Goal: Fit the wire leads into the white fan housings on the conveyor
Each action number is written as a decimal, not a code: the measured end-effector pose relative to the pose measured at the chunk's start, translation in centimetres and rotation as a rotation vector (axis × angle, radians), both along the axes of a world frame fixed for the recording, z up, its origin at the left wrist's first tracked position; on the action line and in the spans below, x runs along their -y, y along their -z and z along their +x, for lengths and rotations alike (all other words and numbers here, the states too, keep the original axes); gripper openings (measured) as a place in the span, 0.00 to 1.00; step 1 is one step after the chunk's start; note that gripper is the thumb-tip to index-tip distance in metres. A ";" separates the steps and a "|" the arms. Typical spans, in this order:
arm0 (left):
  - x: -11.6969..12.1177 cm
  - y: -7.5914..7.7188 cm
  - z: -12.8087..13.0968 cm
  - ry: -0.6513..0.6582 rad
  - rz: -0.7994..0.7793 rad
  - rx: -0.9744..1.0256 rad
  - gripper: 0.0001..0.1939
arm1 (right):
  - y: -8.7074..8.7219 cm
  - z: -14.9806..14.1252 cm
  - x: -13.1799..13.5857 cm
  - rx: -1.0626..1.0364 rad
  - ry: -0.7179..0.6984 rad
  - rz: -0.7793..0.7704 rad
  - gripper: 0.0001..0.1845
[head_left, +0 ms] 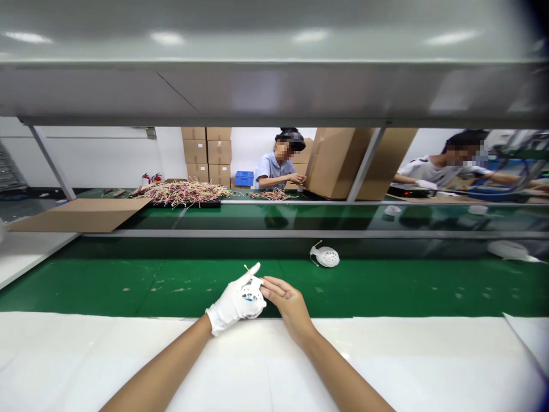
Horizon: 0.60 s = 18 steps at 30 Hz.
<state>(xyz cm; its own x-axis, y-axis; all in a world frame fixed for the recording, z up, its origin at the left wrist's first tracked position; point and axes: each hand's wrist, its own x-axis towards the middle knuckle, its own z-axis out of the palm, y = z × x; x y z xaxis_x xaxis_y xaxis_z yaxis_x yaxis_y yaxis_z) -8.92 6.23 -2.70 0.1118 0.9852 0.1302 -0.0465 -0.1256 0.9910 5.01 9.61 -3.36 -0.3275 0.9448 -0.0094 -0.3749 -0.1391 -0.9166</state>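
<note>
Left of upper centre lies a heap of thin red-and-cream wires (184, 193); at lower centre the white-gloved left hand (237, 300) curls around a round, vented white plastic housing (252, 295); the bare right hand (290, 308) nearly closes at its edge, grip unclear; right of centre, a similar white vented piece (329, 257) rests on green belting (369, 289)

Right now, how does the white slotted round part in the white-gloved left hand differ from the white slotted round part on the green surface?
The held part is partly hidden by the left hand; the lying part is uncovered. The held part's neck points up in the picture; the lying part's neck points left. Both are white, slotted and round.
</note>
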 end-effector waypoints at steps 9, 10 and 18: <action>-0.8 0.7 -0.5 -0.013 -0.050 0.124 0.46 | 0.3 -0.3 -0.2 -0.019 -0.025 0.037 0.20; -0.7 0.7 -0.5 -0.008 -0.051 0.128 0.46 | 0.3 -0.4 -0.2 0.010 -0.011 0.057 0.20; 0.1 -0.7 -0.3 -0.015 -0.081 0.062 0.44 | 0.9 -0.3 -0.6 0.255 0.190 0.219 0.13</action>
